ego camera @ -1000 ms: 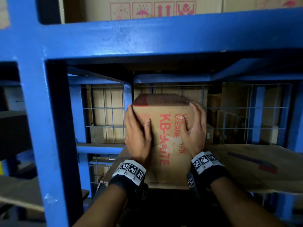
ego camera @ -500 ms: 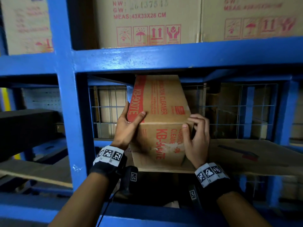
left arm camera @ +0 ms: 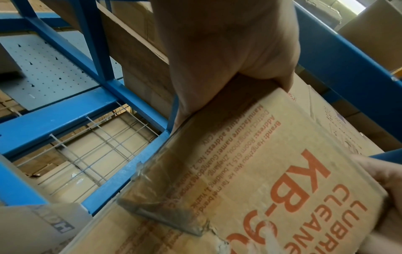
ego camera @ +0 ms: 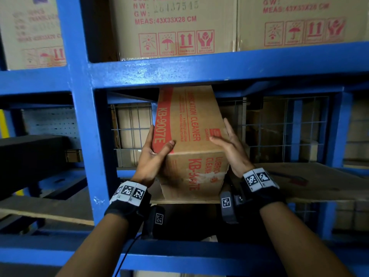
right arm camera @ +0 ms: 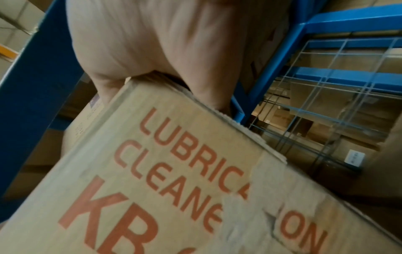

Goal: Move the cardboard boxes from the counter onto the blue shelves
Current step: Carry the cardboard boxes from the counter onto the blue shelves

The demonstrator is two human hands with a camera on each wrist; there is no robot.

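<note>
Carton, corrugated cardboard (ego camera: 196, 140), one unit, standing at centre frame in the middle bay of the blue shelves (ego camera: 219, 70), its base on a flat cardboard liner (ego camera: 311, 182) over the shelf deck, its top close under the upper beam. Held between two palms, apparently to steady and square it: left hand (ego camera: 153, 156) against the left side with thumb hooked over the front edge, fingers behind and hidden; right hand (ego camera: 232, 148) flat on the right side, fingers straight and apart, clamped on nothing. Appearance: tan board, red print reading KB-9007E and LUBRICATION CLEANER, red band along one edge, scuffed label patch and torn tape at a lower corner (left arm camera: 195, 228). Larger cartons (ego camera: 171, 27) fill the tier above; wire mesh (ego camera: 283, 126) backs the bay.
</note>
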